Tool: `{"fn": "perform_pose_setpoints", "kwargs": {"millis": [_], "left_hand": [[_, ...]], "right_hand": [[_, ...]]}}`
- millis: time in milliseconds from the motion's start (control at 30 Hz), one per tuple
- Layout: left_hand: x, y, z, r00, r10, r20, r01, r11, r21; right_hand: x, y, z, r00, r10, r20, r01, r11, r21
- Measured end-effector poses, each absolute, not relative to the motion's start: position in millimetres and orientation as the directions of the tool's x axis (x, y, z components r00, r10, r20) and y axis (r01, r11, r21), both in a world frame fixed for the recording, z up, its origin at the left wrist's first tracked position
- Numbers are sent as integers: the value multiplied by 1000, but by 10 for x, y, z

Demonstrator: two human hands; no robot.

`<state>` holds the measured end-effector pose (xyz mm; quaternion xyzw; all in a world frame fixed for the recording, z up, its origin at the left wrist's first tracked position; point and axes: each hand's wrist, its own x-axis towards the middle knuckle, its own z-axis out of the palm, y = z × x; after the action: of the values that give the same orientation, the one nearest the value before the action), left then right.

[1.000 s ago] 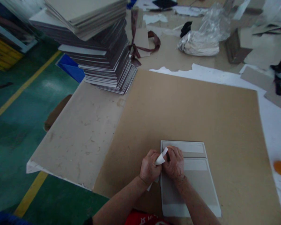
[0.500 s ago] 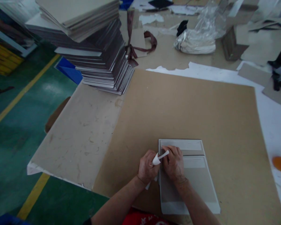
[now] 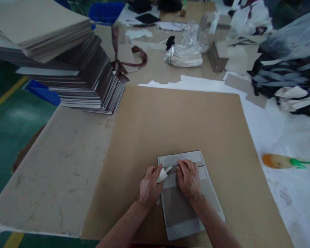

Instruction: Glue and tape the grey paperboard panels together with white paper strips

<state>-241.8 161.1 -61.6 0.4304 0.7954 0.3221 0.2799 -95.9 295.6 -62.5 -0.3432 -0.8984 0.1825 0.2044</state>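
While we peel, these are the points we note:

Board: our grey board (image 3: 188, 199) lies flat on the brown sheet (image 3: 175, 120), near edge of the table, a little right of centre; it looks stiff and light, a hinged cover of two panels with a paler band across its far end.

Strip: the white strip (image 3: 162, 175) curls up at the board's left edge; we judge it thin, soft and easy to tear or crease.

Left hand: our left hand (image 3: 150, 186) is pinched shut on the strip's loose curl.

Right hand: our right hand (image 3: 188, 179) lies flat on the board, fingers together and pressing near the band, gripping nothing.

Hold: we would take the strip close to where it leaves the board, and keep the board pinned with a flat palm, not lifted by a corner.

Surroundings: a stack (image 3: 64, 69) of boards stands far left; a plastic bag (image 3: 183, 55) lies far centre; a green-handled brush (image 3: 286, 161) lies right.

Change: half a second back the strip stood higher between both hands; now it sits lower, and our right hand has moved off it onto the board. The view has swung right.
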Motion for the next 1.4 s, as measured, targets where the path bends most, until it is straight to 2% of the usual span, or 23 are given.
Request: {"fn": "perform_pose_setpoints", "kwargs": {"millis": [333,600,700,833,1000,1200,1400], "left_hand": [[-2444,1653,-564,-413,876,-249,582,464,667],[-2425,1671,-513,-439,847,-298,609,525,595],[-2425,1669,-510,-434,849,-301,611,523,595],[-2432,1669,-528,-437,850,-294,606,520,602],[-2407,1668,-527,-438,853,-284,601,512,613],[-2395,1653,-525,-447,852,-274,595,511,620],[-2406,1656,-542,-485,828,-282,570,544,616]], "right_hand": [[-538,3375,-650,-489,840,237,785,542,-300],[-413,3445,-679,-485,833,266,769,551,-325],[-431,3490,-665,-452,848,275,788,525,-321],[-437,3525,-655,-542,803,247,743,596,-306],[-462,3502,-625,-492,827,271,773,558,-302],[-682,3304,-641,-657,726,202,653,682,-328],[-539,3453,-647,-508,834,217,791,551,-265]]}}
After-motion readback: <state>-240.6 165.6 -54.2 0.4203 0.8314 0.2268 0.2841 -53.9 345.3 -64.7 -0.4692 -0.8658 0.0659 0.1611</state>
